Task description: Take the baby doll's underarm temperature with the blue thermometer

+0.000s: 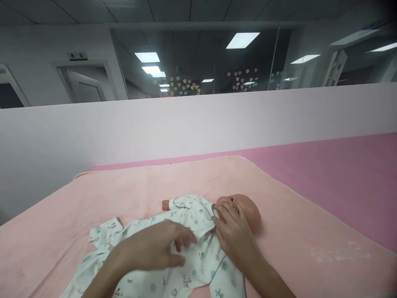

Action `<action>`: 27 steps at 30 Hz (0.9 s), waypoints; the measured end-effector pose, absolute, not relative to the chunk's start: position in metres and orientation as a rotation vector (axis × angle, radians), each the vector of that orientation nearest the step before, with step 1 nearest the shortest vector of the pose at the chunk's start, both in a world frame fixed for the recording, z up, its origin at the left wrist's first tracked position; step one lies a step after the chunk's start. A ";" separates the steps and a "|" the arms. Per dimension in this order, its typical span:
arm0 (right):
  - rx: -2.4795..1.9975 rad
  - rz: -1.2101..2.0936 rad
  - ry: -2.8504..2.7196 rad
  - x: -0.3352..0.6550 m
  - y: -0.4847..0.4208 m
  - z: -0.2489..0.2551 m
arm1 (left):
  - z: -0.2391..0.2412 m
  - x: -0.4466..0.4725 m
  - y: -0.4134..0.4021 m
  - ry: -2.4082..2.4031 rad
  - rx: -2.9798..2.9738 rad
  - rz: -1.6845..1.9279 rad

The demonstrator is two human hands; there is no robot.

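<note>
Centrally: baby doll, lying on pink towel, head right, in white printed garment. Left hand, fingers loosely curled and apart, on garment's chest. Right hand, fingers pressed together, flat at collar by doll's chin. Embossed mark on towel, near right: unreadable.

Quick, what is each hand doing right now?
Left hand: open, fingers loosely curled, over the romper.
Right hand: open, resting on the doll at its neck.

The left hand is half-curled, the right hand flat.
</note>
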State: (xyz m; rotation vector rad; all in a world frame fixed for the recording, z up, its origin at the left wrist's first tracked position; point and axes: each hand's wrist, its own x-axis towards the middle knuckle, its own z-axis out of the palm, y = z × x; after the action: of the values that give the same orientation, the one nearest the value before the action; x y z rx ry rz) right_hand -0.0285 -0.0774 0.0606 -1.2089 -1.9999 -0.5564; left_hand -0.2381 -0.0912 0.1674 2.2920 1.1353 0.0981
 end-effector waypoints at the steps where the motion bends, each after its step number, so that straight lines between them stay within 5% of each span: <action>1: -1.205 -0.575 -1.982 -0.027 -0.079 0.058 | 0.165 -0.233 -0.077 1.080 2.281 0.118; 6: -1.198 -0.443 -1.887 -0.010 -0.078 0.060 | 0.111 -0.228 0.008 1.624 2.435 0.698; 10: -1.286 -0.042 -1.709 0.016 -0.059 0.069 | 0.072 -0.237 0.034 1.730 2.417 0.513; 17: -1.176 1.039 -1.513 0.056 -0.004 0.073 | 0.073 -0.242 0.025 1.804 2.227 0.424; 27: -0.957 1.827 -0.935 0.066 0.006 0.040 | 0.066 -0.246 0.029 1.729 2.164 0.461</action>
State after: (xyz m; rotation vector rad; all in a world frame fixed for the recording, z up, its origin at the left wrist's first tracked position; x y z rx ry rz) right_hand 0.0655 0.0056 0.0397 -0.9569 -0.9347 1.8271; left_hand -0.2462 0.0290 0.0659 2.1645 1.7289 0.4614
